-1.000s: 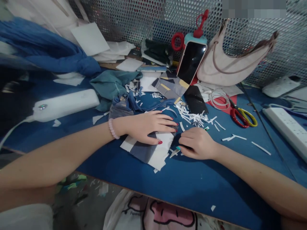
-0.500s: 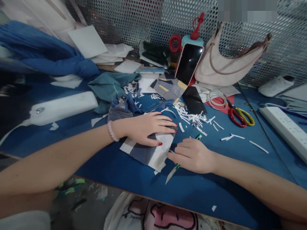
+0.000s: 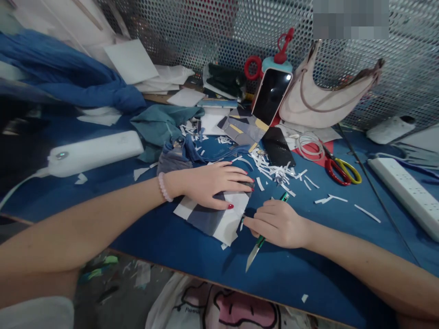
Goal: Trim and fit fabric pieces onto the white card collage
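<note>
Curling around a green-handled knife [image 3: 253, 257] in the head view, the right hand [image 3: 280, 224] holds it in a closed grasp, the fingers wrapped over the middle of the handle. The knife is over the blue table [image 3: 291, 278], to the right of a white-and-dark patterned sheet [image 3: 202, 220] and apart from it. Its long axis runs on a slant, from the handle's end at upper right, past the knuckles, to the blade at lower left. The tip points toward the person's side and a little left, near the front edge of the table.

The left hand [image 3: 211, 185] is spread flat and grips nothing; it lies on the sheet, palm down, with the fingers reaching right. One corner of the sheet points left, and its bands slope from upper right to lower left. The hand hides much of the sheet, so which way its longer side runs cannot be told. A pink beaded bracelet [image 3: 165, 187] circles the left wrist.

Beyond the hands lies a heap of narrow white strips [image 3: 274, 170], just beside a black phone [image 3: 278, 147]. Scissors [image 3: 349, 172] with red and yellow handles rest farther right, their loops turned toward the person.
</note>
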{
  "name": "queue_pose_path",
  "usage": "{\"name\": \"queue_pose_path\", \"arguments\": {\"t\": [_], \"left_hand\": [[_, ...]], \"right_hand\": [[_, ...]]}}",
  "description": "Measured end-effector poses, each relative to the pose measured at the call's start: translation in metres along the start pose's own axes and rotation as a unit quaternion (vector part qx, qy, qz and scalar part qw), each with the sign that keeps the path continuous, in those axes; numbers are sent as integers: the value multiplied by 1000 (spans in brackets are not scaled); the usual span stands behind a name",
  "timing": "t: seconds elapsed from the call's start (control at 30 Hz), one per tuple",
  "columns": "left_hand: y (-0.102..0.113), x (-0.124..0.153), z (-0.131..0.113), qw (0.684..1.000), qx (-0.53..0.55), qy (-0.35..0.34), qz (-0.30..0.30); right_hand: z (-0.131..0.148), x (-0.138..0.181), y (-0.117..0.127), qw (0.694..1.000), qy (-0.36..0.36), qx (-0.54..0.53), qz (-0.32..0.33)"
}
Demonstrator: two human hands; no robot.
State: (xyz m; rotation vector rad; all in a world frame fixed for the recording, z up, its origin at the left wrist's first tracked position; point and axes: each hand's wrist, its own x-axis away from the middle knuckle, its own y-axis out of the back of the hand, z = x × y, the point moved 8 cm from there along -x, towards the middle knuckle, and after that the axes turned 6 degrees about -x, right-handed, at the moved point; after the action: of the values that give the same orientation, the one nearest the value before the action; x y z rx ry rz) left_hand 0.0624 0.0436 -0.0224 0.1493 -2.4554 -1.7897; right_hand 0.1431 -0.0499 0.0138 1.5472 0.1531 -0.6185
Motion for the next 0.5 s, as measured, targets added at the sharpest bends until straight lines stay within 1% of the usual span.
{"name": "queue_pose_path", "arguments": {"t": [0.13, 0.2, 0.4, 0.5], "left_hand": [[1, 0, 0, 1000, 5, 3, -3], [-1, 0, 1, 1000, 1, 6, 1], [-4, 0, 2, 1000, -13, 8, 11], [-5, 0, 4, 1000, -17, 12, 15]], "right_hand": [[-3, 4, -5, 999, -1, -14, 29], [-5, 5, -7, 999, -13, -28, 38], [-13, 3, -3, 997, -40, -53, 25], [-24, 4, 0, 997, -70, -27, 21]]}}
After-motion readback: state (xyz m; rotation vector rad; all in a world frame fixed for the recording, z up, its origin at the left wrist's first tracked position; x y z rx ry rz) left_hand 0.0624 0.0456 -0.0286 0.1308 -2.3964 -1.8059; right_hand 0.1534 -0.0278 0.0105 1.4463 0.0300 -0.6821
